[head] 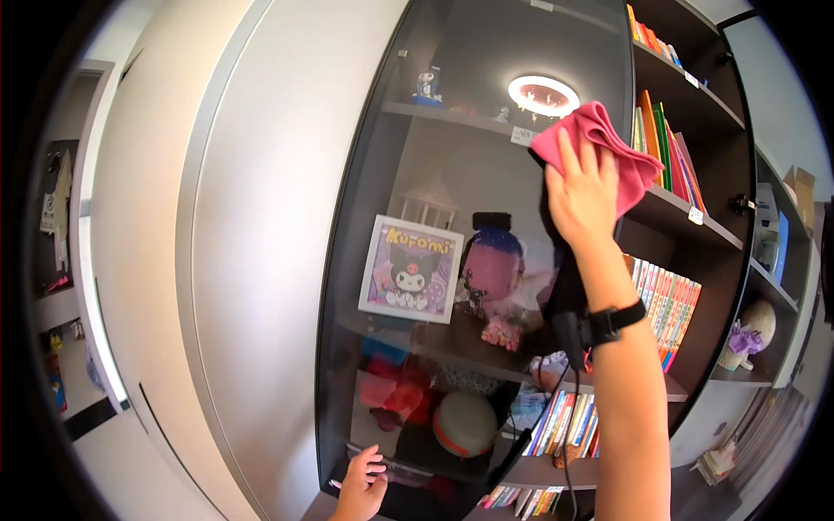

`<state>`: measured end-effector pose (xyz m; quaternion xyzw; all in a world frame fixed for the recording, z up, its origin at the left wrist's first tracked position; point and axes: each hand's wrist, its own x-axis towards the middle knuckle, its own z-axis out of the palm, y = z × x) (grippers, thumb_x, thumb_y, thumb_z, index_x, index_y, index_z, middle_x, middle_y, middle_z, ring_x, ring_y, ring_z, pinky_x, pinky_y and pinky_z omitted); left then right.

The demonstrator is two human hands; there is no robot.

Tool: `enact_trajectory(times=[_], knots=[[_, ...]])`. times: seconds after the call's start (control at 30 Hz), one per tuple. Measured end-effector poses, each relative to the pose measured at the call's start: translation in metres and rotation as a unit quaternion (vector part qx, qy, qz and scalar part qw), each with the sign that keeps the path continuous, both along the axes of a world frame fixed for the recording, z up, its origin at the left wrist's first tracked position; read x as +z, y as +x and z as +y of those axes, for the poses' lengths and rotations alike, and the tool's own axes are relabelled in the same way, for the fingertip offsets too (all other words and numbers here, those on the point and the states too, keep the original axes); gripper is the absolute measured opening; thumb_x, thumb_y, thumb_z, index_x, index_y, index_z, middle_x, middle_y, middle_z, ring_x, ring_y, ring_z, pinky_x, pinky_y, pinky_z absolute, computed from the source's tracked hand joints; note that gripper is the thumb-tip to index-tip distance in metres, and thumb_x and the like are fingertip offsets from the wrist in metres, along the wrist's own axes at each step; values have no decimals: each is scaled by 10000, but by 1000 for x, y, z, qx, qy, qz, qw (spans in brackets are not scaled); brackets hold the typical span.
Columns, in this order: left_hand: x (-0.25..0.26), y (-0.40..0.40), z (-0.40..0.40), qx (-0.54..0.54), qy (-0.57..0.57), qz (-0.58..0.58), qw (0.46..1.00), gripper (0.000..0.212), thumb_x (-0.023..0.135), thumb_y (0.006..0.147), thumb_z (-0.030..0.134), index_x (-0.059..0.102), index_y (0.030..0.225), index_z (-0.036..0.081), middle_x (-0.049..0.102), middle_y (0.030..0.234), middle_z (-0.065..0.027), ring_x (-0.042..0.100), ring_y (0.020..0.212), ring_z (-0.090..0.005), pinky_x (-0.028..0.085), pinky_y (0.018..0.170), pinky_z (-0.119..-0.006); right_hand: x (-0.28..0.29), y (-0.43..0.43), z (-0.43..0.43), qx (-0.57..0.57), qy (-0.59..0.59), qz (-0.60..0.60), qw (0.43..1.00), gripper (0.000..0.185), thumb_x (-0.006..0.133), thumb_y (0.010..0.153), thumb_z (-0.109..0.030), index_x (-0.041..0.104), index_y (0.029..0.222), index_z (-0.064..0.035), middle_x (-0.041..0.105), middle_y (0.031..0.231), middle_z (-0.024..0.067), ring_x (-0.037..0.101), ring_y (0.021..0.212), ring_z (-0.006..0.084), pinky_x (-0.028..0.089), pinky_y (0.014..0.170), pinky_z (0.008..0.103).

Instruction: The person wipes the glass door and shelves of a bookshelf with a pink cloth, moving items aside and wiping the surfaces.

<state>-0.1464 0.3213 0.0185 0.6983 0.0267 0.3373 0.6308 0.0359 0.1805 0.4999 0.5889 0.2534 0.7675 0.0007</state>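
A pink cloth point(589, 140) lies under my right hand point(583, 189), pressed against the upper right part of a dark glass cabinet door point(456, 169). A black strap with a small device and a cable sits on my right wrist. Low at the picture's bottom, my left hand point(365, 485) is near the lower edge of the same door, fingers apart, holding nothing. Through the glass a white-framed cartoon picture point(412, 270), a figurine point(427, 88) and a round grey case point(464, 423) show. A ring-shaped light reflects in the pane.
Right of the door, shelves hold rows of books point(671, 306) and coloured folders point(668, 146). A pale wardrobe panel point(260, 195) stands to the left. Further right, another shelf unit bears a flower pot point(743, 345). A cable hangs below my right wrist.
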Motion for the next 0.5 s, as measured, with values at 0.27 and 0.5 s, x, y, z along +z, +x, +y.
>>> enact_trajectory(times=[0.27,0.5], knots=[[108,45,88,71,200,-79,974,599,576,756,-19,411,1329,39,434,1333,-205,466,1182,-355,387,987,-409,-6,-11,192,56,-240,90,965,507,439,909,-425,475,1309,-116,512,1252,88,454,1186,282,360,1004,430],[139,95,84,186,343,-93,916,665,593,761,62,375,1389,36,287,1439,-243,270,1313,-439,230,1082,-542,105,37,144,43,-154,56,986,466,351,959,-382,474,1329,-127,445,1397,95,448,1257,261,354,1045,404]])
